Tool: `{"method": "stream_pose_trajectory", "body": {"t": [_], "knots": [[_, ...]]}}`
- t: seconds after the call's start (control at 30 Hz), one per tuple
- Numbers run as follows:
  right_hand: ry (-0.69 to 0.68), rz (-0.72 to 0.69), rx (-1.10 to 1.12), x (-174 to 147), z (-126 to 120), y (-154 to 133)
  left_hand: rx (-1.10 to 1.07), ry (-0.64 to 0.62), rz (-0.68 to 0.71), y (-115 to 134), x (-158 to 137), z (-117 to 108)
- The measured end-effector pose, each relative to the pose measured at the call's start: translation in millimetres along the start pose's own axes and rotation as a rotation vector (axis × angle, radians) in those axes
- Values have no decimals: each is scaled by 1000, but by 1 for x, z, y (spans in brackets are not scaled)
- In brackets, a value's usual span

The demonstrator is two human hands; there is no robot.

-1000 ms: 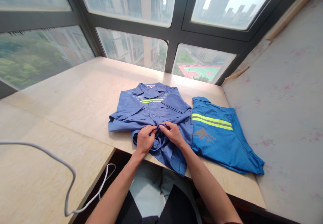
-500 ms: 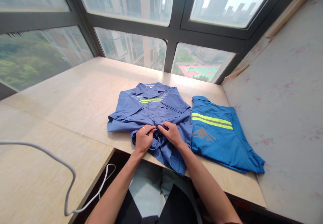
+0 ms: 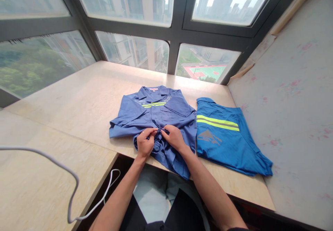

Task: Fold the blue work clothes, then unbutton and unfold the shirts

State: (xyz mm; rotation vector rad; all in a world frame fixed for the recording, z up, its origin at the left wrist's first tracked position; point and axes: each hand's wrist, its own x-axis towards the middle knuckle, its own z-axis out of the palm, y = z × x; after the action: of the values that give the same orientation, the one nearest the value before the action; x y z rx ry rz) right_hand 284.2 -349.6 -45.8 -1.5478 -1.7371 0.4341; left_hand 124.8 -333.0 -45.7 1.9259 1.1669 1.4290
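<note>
Both hands meet at the front placket of the blue work shirt (image 3: 156, 111), which lies collar-away on the table (image 3: 85, 99) – left hand (image 3: 144, 143) and right hand (image 3: 173, 138) each have fingers pinched shut on fabric at the button line, equally near. Folded brighter-blue garment (image 3: 226, 140) lies just right, touching; white cable (image 3: 70, 186) well left – nothing obstructs.

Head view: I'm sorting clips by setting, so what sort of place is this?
Probably a high-rise flat's bay-window ledge: dark-framed windows overlook towers, and a blue work shirt lies on the beige stone sill.
</note>
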Motion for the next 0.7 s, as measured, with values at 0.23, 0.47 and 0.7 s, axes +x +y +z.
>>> {"method": "stream_pose_trajectory", "body": {"t": [0.23, 0.47, 0.7], "knots": [[119, 147, 456, 0, -15, 0, -14, 43, -116, 5, 0, -4], [243, 234, 872, -1, -21, 12, 136, -70, -71, 9, -2, 2], [263, 414, 1074, -1, -23, 6, 510, 134, 136, 13, -5, 4]]}}
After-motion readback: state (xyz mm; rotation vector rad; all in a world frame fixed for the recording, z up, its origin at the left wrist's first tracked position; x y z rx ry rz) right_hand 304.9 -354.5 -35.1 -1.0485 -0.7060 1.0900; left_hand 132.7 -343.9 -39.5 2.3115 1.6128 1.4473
